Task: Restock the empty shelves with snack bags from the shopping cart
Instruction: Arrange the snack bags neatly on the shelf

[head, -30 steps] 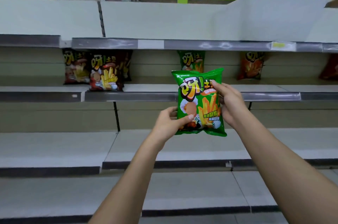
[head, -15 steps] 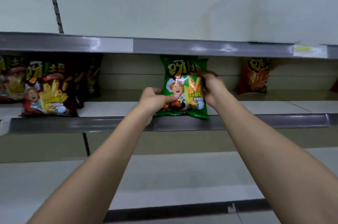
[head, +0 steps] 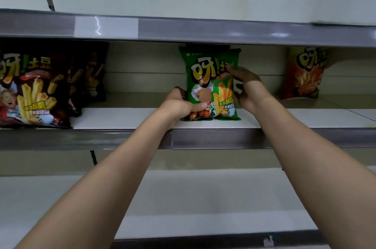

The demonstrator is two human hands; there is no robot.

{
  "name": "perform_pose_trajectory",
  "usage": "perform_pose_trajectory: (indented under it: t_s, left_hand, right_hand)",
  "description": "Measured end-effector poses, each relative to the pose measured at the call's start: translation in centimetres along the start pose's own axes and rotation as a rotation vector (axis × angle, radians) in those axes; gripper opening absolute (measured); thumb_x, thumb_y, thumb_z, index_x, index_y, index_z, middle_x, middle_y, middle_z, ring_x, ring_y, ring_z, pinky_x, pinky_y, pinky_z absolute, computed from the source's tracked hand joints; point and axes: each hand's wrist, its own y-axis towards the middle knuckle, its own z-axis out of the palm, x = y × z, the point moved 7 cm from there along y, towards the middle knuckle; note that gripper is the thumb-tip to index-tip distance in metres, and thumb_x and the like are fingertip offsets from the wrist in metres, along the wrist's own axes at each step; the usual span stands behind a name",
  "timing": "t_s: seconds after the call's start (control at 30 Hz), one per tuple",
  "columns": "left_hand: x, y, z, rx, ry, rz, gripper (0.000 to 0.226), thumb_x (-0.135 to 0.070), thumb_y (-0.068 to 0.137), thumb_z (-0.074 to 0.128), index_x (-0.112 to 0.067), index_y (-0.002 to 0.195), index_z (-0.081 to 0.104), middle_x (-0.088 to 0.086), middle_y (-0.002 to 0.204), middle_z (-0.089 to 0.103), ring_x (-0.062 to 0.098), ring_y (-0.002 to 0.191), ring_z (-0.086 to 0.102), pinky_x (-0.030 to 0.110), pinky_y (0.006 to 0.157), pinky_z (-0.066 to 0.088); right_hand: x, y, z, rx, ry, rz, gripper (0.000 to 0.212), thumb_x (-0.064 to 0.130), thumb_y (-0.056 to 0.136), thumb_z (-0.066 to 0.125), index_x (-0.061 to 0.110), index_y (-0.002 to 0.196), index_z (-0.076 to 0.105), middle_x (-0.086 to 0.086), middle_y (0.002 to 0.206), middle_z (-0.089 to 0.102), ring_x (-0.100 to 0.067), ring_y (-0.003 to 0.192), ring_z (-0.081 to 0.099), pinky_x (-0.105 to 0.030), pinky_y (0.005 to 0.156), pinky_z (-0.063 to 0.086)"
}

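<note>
A green snack bag (head: 207, 77) stands upright on the middle shelf (head: 126, 118), its bottom edge on the shelf board. Another green bag stands right behind it, only its top right corner showing. My left hand (head: 179, 104) grips the front bag's lower left corner, thumb across the front. My right hand (head: 246, 86) holds the bag's right edge, fingers curled round it near the top. The shopping cart is out of view.
Dark red snack bags (head: 34, 90) stand in rows at the left of the same shelf. An orange bag (head: 303, 73) stands at the right. The shelf above (head: 203, 31) overhangs the bags. Two bare lower shelves (head: 183, 197) sit under my arms.
The green bag went from mid-air in front of the shelves onto the middle shelf, in front of the other green bag. I have come closer; both hands stay on it.
</note>
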Motion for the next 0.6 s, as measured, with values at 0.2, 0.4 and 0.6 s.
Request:
perform_pose_trajectory:
  t_s: [0.2, 0.4, 0.6]
  left_hand:
    - [-0.2, -0.1, 0.0, 0.009, 0.030, 0.001, 0.055, -0.028, 0.068, 0.086, -0.005, 0.108, 0.054, 0.004, 0.099, 0.065, 0.017, 0.087, 0.060, 0.020, 0.055, 0.042]
    - [-0.6, -1.6, 0.0, 0.026, -0.002, 0.034, 0.057, -0.025, 0.070, 0.085, -0.008, 0.115, 0.053, 0.005, 0.110, 0.064, 0.018, 0.098, 0.061, 0.023, 0.067, 0.048]
    - [-3.3, -6.2, -0.9, -0.264, -0.009, 0.357, 0.054, -0.045, 0.067, 0.071, -0.018, 0.111, 0.053, 0.008, 0.116, 0.060, 0.023, 0.106, 0.058, 0.039, 0.094, 0.048]
  right_hand:
    - [0.1, -0.6, 0.2, 0.024, 0.057, 0.088, 0.014, 0.029, 0.088, 0.067, 0.024, 0.101, 0.063, -0.001, 0.110, 0.065, -0.022, 0.110, 0.054, -0.035, 0.089, 0.047]
    - [1.4, -2.2, 0.4, 0.032, 0.206, 0.171, 0.014, 0.025, 0.090, 0.064, 0.017, 0.101, 0.064, -0.006, 0.099, 0.065, -0.021, 0.096, 0.059, -0.034, 0.086, 0.048]
    - [1.9, -9.2, -4.5, -0.152, 0.253, 0.125, 0.026, 0.029, 0.094, 0.057, 0.022, 0.119, 0.059, -0.005, 0.113, 0.058, -0.014, 0.091, 0.049, -0.033, 0.095, 0.038]
